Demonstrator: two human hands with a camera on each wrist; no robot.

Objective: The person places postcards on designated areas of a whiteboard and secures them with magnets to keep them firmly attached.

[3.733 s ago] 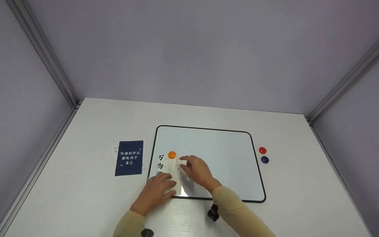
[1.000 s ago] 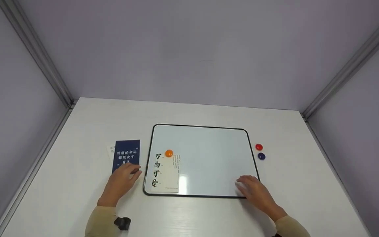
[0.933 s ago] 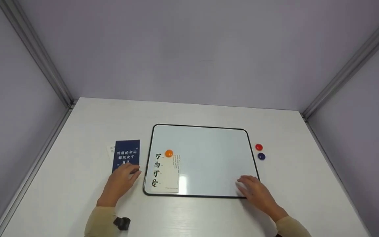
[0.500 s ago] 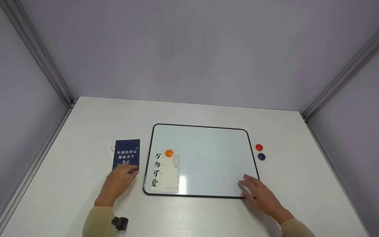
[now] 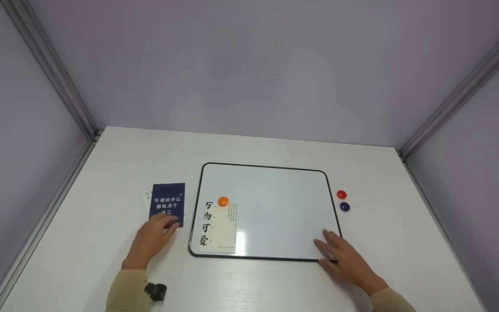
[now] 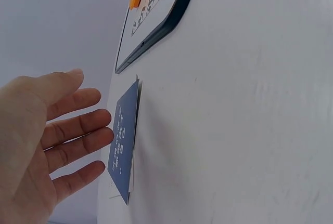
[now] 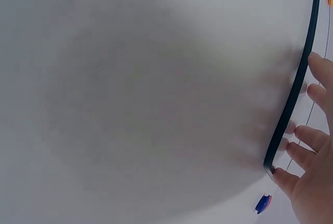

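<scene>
A navy blue card (image 5: pixel 167 200) with white characters lies left of the whiteboard (image 5: pixel 271 199), over a paler card (image 5: pixel 146 196). My left hand (image 5: pixel 152 236) is at the navy card's near edge, covering its lower left part. In the left wrist view its fingers are loosely extended beside the card, and touch is hard to tell. On the whiteboard's lower right corner my right hand (image 5: pixel 347 260) rests with spread fingers. A cream card (image 5: pixel 221 229) with black characters lies at the board's lower left, an orange round magnet (image 5: pixel 223 201) at its top edge.
A red round magnet (image 5: pixel 341 194) and a dark blue one (image 5: pixel 345 206) lie on the white table (image 5: pixel 249 281) just right of the board. Grey panels (image 5: pixel 249 73) enclose the table at the back and both sides.
Both hands have left the cream card: the left went to the navy card, the right to the board's lower right corner. In the last second the right hand's fingers spread.
</scene>
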